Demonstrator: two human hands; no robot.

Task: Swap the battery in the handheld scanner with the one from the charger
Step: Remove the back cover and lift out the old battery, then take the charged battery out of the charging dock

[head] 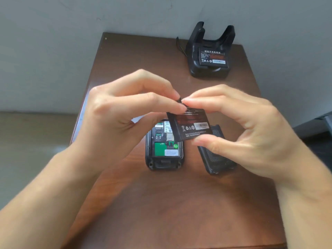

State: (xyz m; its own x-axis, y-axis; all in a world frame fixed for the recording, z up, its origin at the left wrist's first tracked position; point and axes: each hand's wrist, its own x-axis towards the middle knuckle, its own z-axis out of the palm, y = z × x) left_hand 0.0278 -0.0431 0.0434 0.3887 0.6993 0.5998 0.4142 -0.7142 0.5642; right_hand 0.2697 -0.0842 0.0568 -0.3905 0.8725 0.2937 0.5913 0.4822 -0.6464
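The black handheld scanner (164, 150) lies face down at the table's middle, its battery bay uncovered with green boards showing. Above it I hold a flat black battery (191, 124) tilted in the air. My right hand (239, 130) pinches it between thumb below and fingers on top. My left hand (125, 112) grips its upper left corner with fingertips. The scanner's back cover (218, 159) lies right of the scanner, partly under my right hand. At the far right stands the black charger (210, 51) with a second battery (213, 57) seated in it.
The brown wooden table (161, 203) is small, with edges close on both sides. A grey wall rises behind it. A black cable (180, 46) runs from the charger's left side. A dark object (321, 123) sits off the right edge.
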